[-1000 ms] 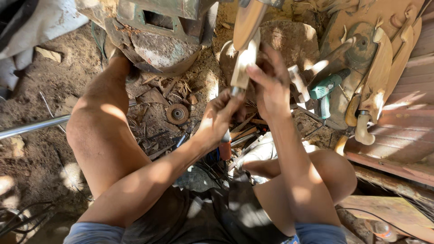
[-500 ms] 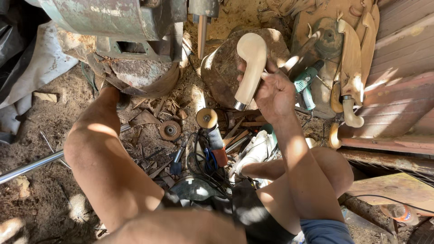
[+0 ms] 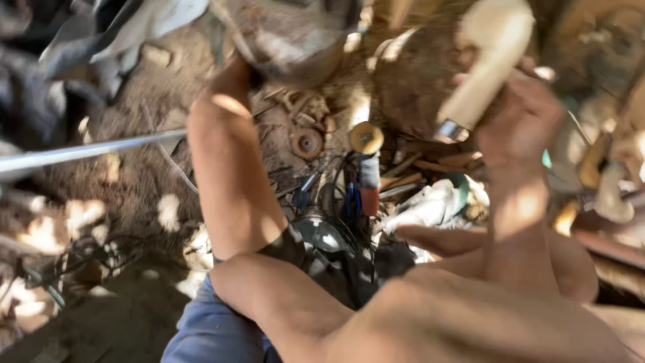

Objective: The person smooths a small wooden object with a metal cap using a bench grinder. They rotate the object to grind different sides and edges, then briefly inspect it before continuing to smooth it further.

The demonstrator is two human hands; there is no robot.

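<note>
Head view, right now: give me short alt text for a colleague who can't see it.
Blurred look down at a seated person whose right hand grips a pale curved wooden handle with a metal collar at its lower end. Below, on dirt ground, lies a clutter of tools, including a tool with a round yellowish disc. The left hand is out of view.

The middle of the dirt ground (image 3: 134,181) is crowded: a grinder with a yellow disc (image 3: 367,144), a rusty round part (image 3: 307,142) and loose cables (image 3: 339,198) lie between the legs. A metal rod (image 3: 87,151) crosses the left side. Behind it, toward the left edge, the earth is more open for passing
</note>
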